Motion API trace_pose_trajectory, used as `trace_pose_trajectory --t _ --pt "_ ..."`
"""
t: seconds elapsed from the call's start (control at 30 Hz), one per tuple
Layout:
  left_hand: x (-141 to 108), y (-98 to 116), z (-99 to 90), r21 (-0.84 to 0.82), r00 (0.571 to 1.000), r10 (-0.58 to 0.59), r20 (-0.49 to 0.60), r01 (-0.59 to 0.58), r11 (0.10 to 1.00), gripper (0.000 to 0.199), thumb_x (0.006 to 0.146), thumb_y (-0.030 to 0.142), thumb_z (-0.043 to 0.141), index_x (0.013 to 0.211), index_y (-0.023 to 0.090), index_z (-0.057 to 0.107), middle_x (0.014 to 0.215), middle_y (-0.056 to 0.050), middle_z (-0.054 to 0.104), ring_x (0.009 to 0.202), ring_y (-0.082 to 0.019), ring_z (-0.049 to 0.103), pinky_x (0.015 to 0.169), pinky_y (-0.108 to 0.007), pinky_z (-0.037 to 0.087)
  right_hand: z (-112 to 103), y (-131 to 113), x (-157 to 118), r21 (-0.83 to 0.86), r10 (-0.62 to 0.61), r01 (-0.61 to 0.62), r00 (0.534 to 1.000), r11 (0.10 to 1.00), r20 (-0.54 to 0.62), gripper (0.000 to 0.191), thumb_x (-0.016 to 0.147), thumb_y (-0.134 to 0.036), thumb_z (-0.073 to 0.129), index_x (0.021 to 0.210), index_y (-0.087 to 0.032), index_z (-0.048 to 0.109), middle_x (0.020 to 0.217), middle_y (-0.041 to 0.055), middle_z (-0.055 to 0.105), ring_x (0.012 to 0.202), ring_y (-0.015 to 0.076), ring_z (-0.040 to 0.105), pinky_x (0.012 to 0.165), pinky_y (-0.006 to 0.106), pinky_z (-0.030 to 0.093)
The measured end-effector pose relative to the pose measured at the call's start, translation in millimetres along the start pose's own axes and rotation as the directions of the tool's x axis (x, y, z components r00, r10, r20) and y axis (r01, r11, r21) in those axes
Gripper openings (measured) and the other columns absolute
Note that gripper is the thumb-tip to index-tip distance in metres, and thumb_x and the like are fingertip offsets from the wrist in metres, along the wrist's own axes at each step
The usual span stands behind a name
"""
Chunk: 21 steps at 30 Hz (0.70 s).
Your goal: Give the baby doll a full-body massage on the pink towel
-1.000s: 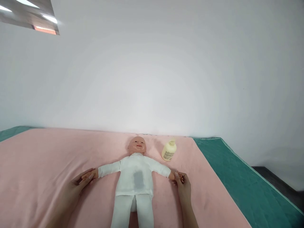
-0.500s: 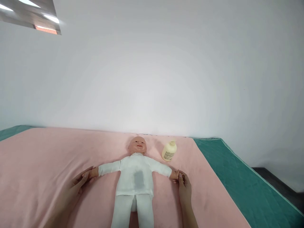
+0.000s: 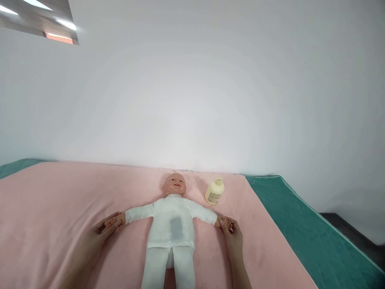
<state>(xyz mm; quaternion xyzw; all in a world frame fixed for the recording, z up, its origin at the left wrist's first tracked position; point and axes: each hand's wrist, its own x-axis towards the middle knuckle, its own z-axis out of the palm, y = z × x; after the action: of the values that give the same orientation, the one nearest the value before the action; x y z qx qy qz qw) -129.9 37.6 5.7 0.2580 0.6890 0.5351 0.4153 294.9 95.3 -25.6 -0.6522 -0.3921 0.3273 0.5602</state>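
Note:
A baby doll [image 3: 171,220] in white clothes lies on its back, arms stretched out to both sides, with a grey patch on its chest. My left hand [image 3: 96,237] is closed around the doll's hand on the left side, thumb on top and fingers beneath and behind it. On the other side my right hand [image 3: 234,235] grips the doll's other hand, the thumb pressed near its wrist. A pale yellow bottle [image 3: 214,192] with printed text stands by the doll's head, above the right-side arm, touched by neither hand.
A pink cloth [image 3: 60,192] lies under the doll, slightly wrinkled at the left. Green fabric [image 3: 288,224] shows beyond its right edge and at the far left corner. A white wall [image 3: 192,100] rises directly behind. Something dark [image 3: 351,228] sits low at the right.
Both my thumbs have shifted along the doll's hands toward its wrists, so more of its fingers shows. The doll and the bottle have stayed in place.

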Motion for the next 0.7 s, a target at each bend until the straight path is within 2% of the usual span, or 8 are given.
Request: trace_pose_trajectory --t 0.17,0.3,0.4,0.5,0.6,0.7 --pt "16 -24 -8.5 0.100 0.994 0.105 0.041 -0.108 0.989 0.044 0.071 0.045 0.070 0.107 0.019 0.070 0.110 -0.007 0.071 0.111 -0.030 0.062 0.082 -0.028 0.056 -1 4 3 0.013 0.000 0.000 1.000 1.000 -0.004 0.022 0.092 -0.034 0.060 0.098 -0.013 0.062 0.091 0.0019 0.064 0.075 0.0147 0.063 0.066 0.029 0.054" --pt "27 -39 -11.1 0.087 0.995 0.089 0.045 -0.092 0.992 0.049 0.077 0.052 0.063 0.115 0.022 0.067 0.118 -0.006 0.068 0.115 -0.028 0.060 0.085 -0.029 0.055 -1 6 3 0.024 -0.015 0.015 1.000 1.000 -0.001 0.023 0.093 -0.035 0.059 0.098 -0.013 0.062 0.092 0.0021 0.063 0.075 0.0146 0.063 0.066 0.029 0.054" --pt "26 -37 -9.4 0.008 0.999 0.045 0.024 -0.045 0.999 0.047 0.077 0.054 0.063 0.112 0.024 0.069 0.115 -0.005 0.070 0.117 -0.029 0.058 0.088 -0.029 0.054 -2 6 3 0.025 -0.032 0.032 0.999 0.999 -0.007 0.026 0.092 -0.038 0.059 0.097 -0.013 0.063 0.091 0.0026 0.064 0.076 0.0153 0.063 0.068 0.031 0.054" --pt "23 -33 -7.6 -0.092 0.999 0.006 0.041 -0.002 0.996 0.058 0.073 0.059 0.066 0.117 0.022 0.066 0.113 -0.006 0.071 0.118 -0.030 0.057 0.088 -0.029 0.055 -2 4 2 0.024 -0.055 0.055 0.998 0.998 -0.025 0.031 0.085 -0.047 0.061 0.086 -0.016 0.067 0.086 0.0062 0.067 0.079 0.0224 0.064 0.066 0.034 0.054" --pt "25 -36 -8.4 -0.237 0.990 -0.018 0.138 0.050 0.970 0.078 0.067 0.061 0.071 0.132 0.021 0.054 0.118 -0.008 0.068 0.119 -0.031 0.056 0.086 -0.030 0.056 -1 1 0 0.024 -0.079 0.081 0.996 0.996 -0.046 0.034 0.078 -0.054 0.061 0.080 -0.021 0.070 0.085 0.0074 0.069 0.088 0.0303 0.064 0.065 0.036 0.054" --pt "29 -41 -10.4 -0.311 0.976 -0.026 0.217 0.094 0.946 0.090 0.061 0.056 0.078 0.138 0.021 0.047 0.119 -0.008 0.068 0.115 -0.030 0.059 0.085 -0.029 0.057 -2 -1 -1 0.026 -0.096 0.097 0.994 0.995 -0.047 0.034 0.073 -0.055 0.063 0.086 -0.025 0.071 0.090 0.0055 0.070 0.095 0.0322 0.063 0.068 0.037 0.054"
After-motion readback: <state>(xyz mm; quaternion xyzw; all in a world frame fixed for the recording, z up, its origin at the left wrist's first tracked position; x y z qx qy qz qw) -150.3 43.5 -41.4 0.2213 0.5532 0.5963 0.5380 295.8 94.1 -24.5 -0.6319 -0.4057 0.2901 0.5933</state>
